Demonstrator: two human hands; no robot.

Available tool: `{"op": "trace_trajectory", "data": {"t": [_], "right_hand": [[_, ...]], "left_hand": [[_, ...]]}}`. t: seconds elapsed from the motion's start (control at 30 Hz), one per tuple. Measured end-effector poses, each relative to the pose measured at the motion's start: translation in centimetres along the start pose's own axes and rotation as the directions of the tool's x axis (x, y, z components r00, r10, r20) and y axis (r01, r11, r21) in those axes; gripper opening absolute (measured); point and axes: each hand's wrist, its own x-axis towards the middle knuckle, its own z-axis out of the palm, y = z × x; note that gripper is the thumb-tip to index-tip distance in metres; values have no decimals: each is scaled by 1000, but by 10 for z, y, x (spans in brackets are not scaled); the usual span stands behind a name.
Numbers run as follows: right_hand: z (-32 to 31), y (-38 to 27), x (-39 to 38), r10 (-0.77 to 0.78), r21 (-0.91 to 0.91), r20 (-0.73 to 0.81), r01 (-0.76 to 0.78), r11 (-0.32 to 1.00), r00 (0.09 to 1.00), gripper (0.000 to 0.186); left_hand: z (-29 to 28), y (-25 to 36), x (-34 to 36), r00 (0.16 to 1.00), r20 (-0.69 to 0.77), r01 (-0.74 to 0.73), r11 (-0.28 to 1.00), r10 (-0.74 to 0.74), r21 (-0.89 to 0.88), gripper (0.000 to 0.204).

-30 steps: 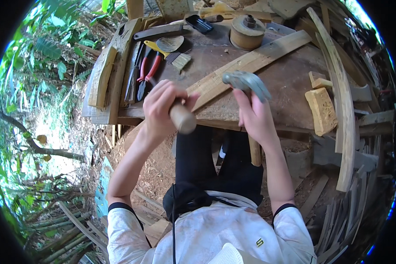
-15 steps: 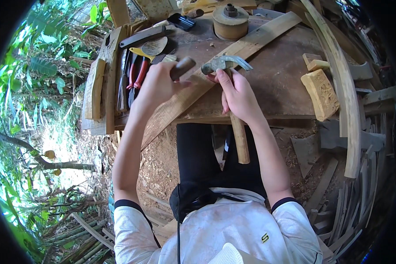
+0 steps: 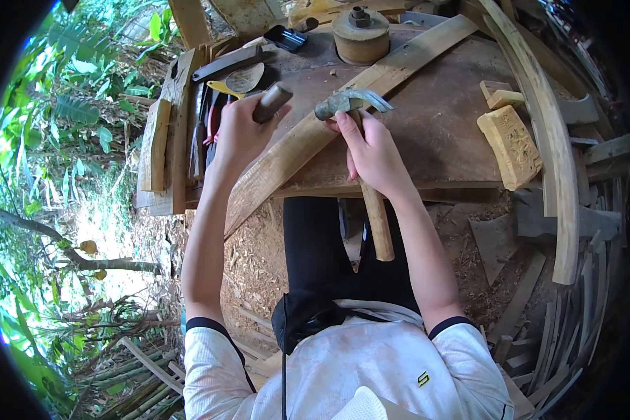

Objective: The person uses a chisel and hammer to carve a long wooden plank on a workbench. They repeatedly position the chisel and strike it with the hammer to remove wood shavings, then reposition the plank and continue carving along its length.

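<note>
My left hand is closed round a short, dark, round wooden handle. The handle's blunt end sticks out past the fingers; whatever it belongs to is hidden. In my right hand is a claw hammer, gripped close under its metal head. The hammer's claw points right and its wooden shaft hangs down over the bench edge. Below both hands a long wooden plank lies slantwise across the workbench. The two tools are apart.
Red-handled pliers, a yellow-handled tool and a dark bar lie at the bench's left. A round block with a bolt stands at the back. Wood blocks and a long curved strip are on the right.
My left hand has shifted slightly left, and the wooden handle in it has tilted more upright. The hammer in my right hand has moved a little left.
</note>
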Motion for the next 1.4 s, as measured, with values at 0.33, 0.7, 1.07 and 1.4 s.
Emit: {"op": "trace_trajectory", "data": {"t": [0.33, 0.7, 1.07, 1.4], "right_hand": [[-12, 8, 0, -69, 370, -129, 113, 922, 989, 49], [-23, 16, -15, 56, 723, -535, 423, 546, 843, 53], [-15, 13, -7, 243, 696, -676, 496, 519, 696, 50], [-21, 16, -16, 204, 603, -725, 463, 649, 658, 57]], "left_hand": [[40, 45, -19, 638, -642, -698, 672, 425, -249, 32], [95, 89, 19, 340, -368, -940, 299, 865, -165, 34], [132, 94, 67, 361, -466, -907, 187, 808, -378, 33], [134, 95, 67, 362, -525, -911, 175, 770, -372, 32]]}}
